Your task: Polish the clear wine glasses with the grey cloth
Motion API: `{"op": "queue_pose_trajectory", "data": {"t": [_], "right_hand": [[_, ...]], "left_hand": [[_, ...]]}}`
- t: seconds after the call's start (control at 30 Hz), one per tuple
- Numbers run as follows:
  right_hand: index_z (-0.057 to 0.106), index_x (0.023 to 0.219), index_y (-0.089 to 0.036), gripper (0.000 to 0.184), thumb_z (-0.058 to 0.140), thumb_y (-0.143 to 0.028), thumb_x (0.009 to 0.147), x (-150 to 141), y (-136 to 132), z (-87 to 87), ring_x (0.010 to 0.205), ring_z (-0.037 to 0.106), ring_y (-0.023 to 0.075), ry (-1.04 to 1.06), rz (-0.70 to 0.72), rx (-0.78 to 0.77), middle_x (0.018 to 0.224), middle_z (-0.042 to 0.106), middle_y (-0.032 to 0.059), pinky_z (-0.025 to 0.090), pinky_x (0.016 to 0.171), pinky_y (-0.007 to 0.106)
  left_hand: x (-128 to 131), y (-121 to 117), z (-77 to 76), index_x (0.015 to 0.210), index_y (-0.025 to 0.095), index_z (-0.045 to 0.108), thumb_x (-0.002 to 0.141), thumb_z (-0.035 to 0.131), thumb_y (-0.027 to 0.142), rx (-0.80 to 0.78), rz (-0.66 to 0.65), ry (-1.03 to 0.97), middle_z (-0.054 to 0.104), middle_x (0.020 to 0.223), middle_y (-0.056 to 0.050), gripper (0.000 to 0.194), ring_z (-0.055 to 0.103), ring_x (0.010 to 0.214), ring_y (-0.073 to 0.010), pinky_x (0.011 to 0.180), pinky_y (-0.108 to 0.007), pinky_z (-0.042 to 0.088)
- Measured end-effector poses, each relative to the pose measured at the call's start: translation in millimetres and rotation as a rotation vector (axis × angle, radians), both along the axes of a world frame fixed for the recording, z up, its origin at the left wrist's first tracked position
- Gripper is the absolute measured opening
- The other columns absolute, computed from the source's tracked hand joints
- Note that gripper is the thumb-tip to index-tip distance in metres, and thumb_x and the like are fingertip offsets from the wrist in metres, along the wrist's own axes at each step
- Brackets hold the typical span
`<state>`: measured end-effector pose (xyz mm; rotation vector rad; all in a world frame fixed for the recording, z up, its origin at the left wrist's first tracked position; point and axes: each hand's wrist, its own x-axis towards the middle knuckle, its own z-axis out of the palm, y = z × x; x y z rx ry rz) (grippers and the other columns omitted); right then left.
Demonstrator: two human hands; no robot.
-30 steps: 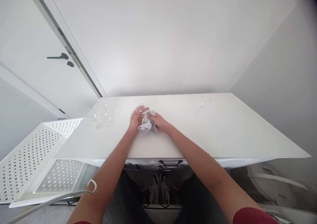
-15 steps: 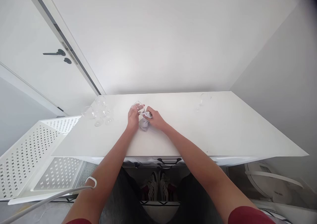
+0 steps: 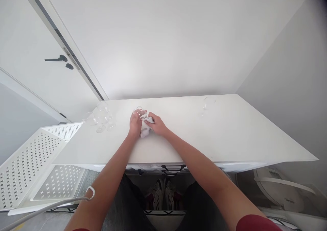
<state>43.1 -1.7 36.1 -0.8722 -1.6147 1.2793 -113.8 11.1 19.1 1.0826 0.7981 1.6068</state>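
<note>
Over the worktop (image 3: 194,142), nearer its back edge, the grip of the left hand (image 3: 135,123) curls around a glass (image 3: 139,111), likely light, slippery and fragile, best cradled by its bowl; the right hand (image 3: 157,125) pinches a soft cloth (image 3: 145,133).

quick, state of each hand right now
Left hand: curled around a clear glass, holding it.
Right hand: closed, gripping a pale cloth.

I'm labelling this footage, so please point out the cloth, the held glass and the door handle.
Cloth (image 3: 145,132), head view: its lower, bunched part.
Held glass (image 3: 140,112), head view: its bowl.
Door handle (image 3: 56,59), head view: its lever.
</note>
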Motion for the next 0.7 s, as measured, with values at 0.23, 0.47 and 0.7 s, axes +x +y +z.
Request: {"op": "queue_pose_trajectory", "data": {"t": [0.23,0.47,0.7], "right_hand": [[0.048,0.079,-0.024,0.030,0.069,-0.045,0.077,-4.2,-1.2,-0.8,0.068,0.042,0.0144,0.059,0.013,-0.016,0.070,0.048,-0.0040,0.035,0.066,0.026],[0.048,0.083,-0.026,0.022,0.060,-0.044,0.086,-6.1,0.0,-8.0,0.064,0.038,0.0139,-0.098,-0.070,0.126,0.066,0.046,-0.0059,0.032,0.064,0.026],[0.054,0.088,-0.021,0.044,0.082,-0.049,0.068,-1.2,2.4,4.6,0.073,0.056,0.0177,0.312,0.177,-0.476,0.080,0.060,0.0014,0.045,0.069,0.031]], "left_hand": [[-0.9,0.2,5.1,0.111,0.023,0.065,0.087,0.062,0.068,-0.020,-0.015,-0.014,0.072,0.112,-0.011,0.051,0.066,0.110,-0.0262,0.086,-0.038,0.052],[-3.2,-0.2,0.5,0.106,0.021,0.066,0.090,0.062,0.064,-0.026,0.056,0.032,0.074,0.111,-0.013,0.046,0.068,0.109,-0.0262,0.088,-0.039,0.049],[-2.4,-3.7,6.4,0.107,0.021,0.067,0.092,0.056,0.066,-0.043,-0.033,-0.042,0.075,0.110,-0.012,0.049,0.069,0.108,-0.0256,0.089,-0.039,0.051]]}}
